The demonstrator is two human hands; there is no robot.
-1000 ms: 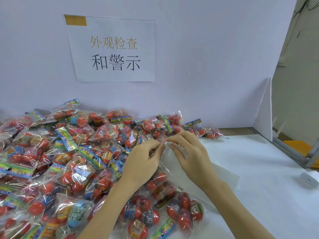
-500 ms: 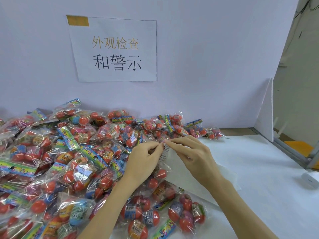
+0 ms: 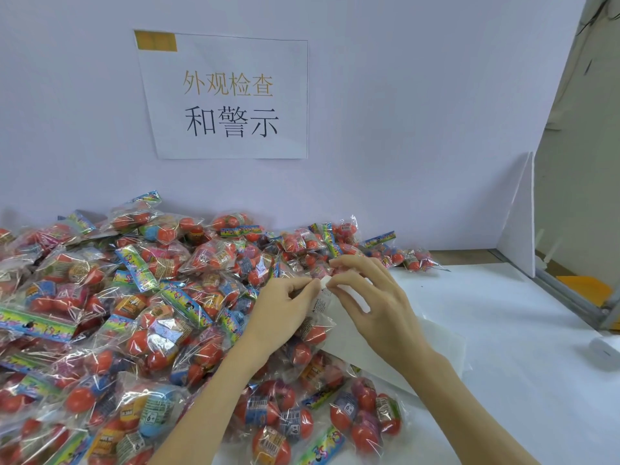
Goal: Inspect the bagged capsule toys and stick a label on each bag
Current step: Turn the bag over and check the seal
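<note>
Label (image 3: 322, 298) sits pinched between both hands, left hand (image 3: 285, 308) and right hand (image 3: 369, 297); just below that grip its free end may fold onto itself before reaching a bag (image 3: 315, 330).

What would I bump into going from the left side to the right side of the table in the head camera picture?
Pile of toy bags → left hand → label → right hand → white paper sheet → white roll.

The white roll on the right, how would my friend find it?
Start at the big paper sign on the wall, then go to the table's far right edge. The white roll lies there alone, plain and colourless, away from the pile of bagged toys.
</note>
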